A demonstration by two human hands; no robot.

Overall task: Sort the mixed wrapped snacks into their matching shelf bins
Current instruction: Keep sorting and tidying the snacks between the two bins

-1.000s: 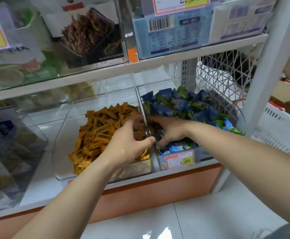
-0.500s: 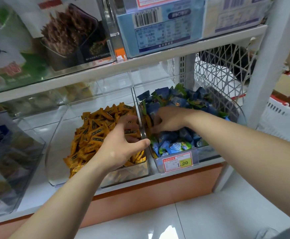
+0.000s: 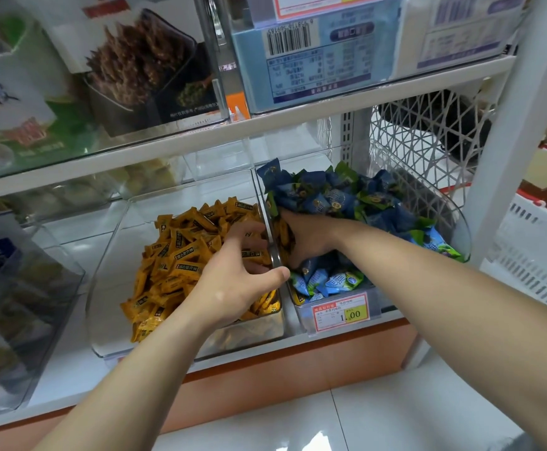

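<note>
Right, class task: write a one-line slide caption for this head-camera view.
Left hand over the orange snacks, right hand among the blue snacks in the neighbouring bin.

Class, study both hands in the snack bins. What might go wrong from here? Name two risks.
The blue snacks heap above the rim of the right bin; the right hand digging beneath may tip some over. Stray orange packets beside it might slip deeper and stay missed.

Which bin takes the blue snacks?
On the white rack's lower shelf, clear plastic bins stand side by side. Take the rightmost clear bin, beside the white upright post. Only it holds blue and green wrapped snacks and bears a red price tag.
</note>
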